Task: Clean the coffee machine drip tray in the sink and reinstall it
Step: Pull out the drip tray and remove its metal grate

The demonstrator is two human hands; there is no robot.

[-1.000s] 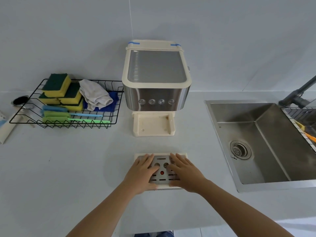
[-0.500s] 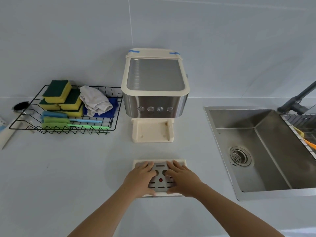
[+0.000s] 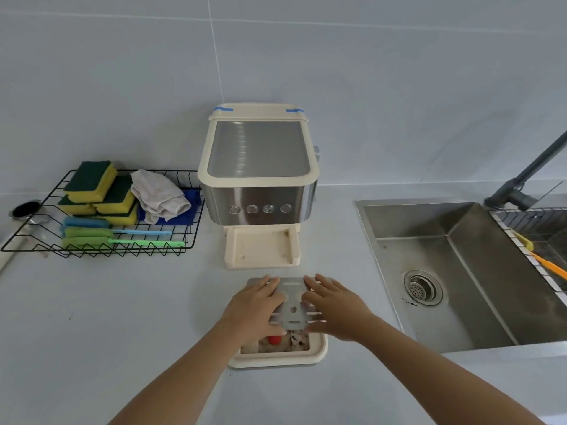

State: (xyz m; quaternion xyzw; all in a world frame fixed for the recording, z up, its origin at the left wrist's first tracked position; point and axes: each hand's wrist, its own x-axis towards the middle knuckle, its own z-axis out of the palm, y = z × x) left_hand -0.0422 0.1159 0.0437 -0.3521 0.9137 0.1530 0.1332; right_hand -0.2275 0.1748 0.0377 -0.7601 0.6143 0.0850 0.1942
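The cream drip tray (image 3: 319, 352) lies on the counter in front of the coffee machine (image 3: 257, 167). Its metal grate (image 3: 293, 305) is lifted at the near edge and pushed toward the machine, baring dirty residue and a red float (image 3: 274, 339) inside the tray. My left hand (image 3: 256, 305) holds the grate's left side and my right hand (image 3: 333, 308) its right side, fingers spread on top. The machine's cream base slot (image 3: 260, 248) stands bare. The steel sink (image 3: 445, 271) is to the right.
A black wire rack (image 3: 101, 216) at the left holds several sponges, a grey cloth, a blue cloth and brushes. A portafilter (image 3: 26, 210) lies left of it. A dark faucet (image 3: 527, 179) and a wire drainer (image 3: 540, 237) sit beyond the sink.
The grate lay flat on the tray under both hands. Now its near edge is raised and it has slid toward the machine, uncovering the dirty tray interior and the red float.
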